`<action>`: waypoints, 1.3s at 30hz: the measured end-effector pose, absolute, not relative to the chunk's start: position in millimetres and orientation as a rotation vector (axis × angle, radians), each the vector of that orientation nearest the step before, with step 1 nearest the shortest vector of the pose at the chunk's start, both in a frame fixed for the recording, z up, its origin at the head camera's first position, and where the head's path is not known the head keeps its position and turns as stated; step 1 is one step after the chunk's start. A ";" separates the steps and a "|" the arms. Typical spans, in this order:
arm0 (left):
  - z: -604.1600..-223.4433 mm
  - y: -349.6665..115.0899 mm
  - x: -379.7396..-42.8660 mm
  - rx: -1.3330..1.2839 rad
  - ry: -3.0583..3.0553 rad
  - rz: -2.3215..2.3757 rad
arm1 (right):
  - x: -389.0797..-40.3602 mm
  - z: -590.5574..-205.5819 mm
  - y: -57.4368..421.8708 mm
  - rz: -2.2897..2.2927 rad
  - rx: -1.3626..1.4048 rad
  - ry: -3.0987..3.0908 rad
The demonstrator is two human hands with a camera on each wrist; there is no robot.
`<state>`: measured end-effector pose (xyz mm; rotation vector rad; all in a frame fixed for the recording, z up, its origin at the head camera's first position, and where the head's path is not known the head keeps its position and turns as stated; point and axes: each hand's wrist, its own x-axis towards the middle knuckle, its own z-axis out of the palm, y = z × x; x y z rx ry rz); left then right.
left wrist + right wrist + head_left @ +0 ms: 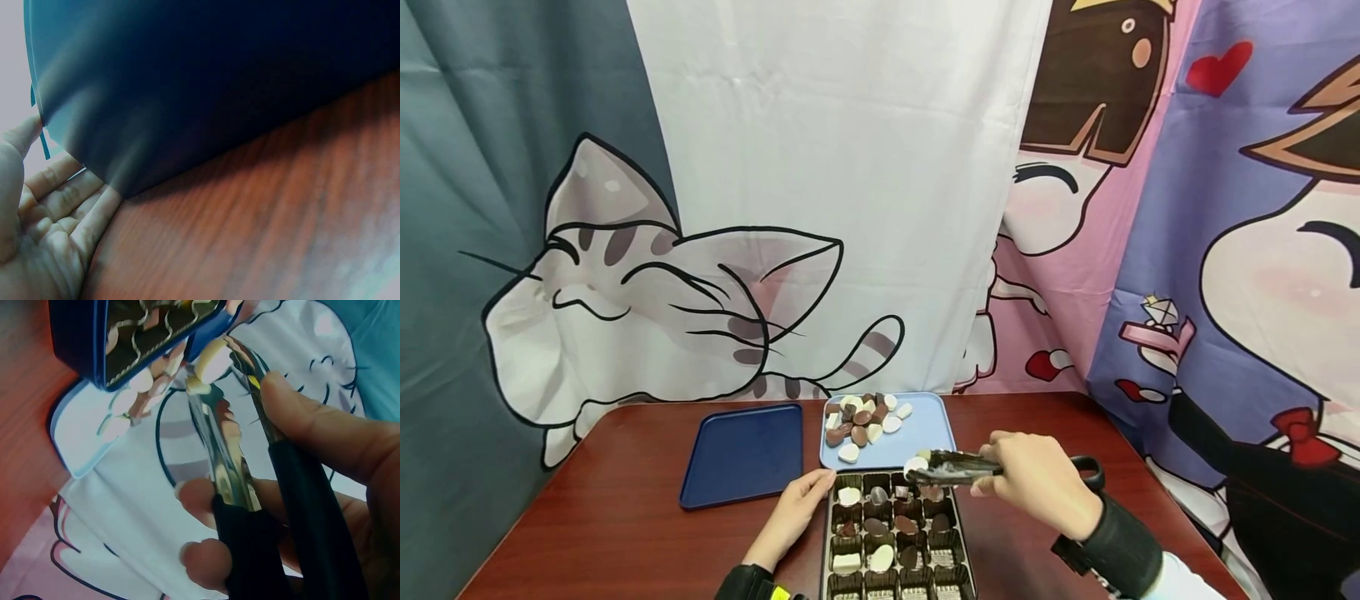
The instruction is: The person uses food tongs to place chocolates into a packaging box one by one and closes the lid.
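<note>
In the head view, my right hand (1037, 482) grips black-handled metal tongs (228, 453) over the far right corner of a sectioned chocolate box (856, 546). Between the tong tips is a white chocolate piece (214, 361), with a smaller cream-coloured bit (199, 385) beside it. My left hand (796, 508) holds the box at its far left corner; the left wrist view has thumb and fingers at the edge of its dark blue side (187, 81). Brown, dark and white chocolates sit one to a compartment in the farther rows, such as a cream oval (882, 558).
Behind the box lies a light blue tray (917, 429) bearing a pile of brown and white chocolates (860, 417) on its left half. A dark blue tray (743, 454) is to the left on the reddish-brown table (625, 500). A cartoon-printed curtain (850, 167) hangs behind.
</note>
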<state>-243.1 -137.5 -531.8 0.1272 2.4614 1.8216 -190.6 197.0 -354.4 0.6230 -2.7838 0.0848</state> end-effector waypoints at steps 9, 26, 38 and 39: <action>-531.1 -137.0 -243.1 0.151 2.460 1.835 | -163.2 -363.6 217.6 0.080 0.726 -2.885; -532.0 -136.6 -243.7 0.128 2.477 1.843 | -159.2 -371.6 223.6 0.123 0.651 -3.015; -530.9 -138.9 -242.8 0.155 2.466 1.833 | -185.3 -370.5 211.6 0.319 0.500 -2.863; -530.9 -138.8 -242.5 0.159 2.466 1.833 | -189.3 -371.6 210.3 0.328 0.486 -2.864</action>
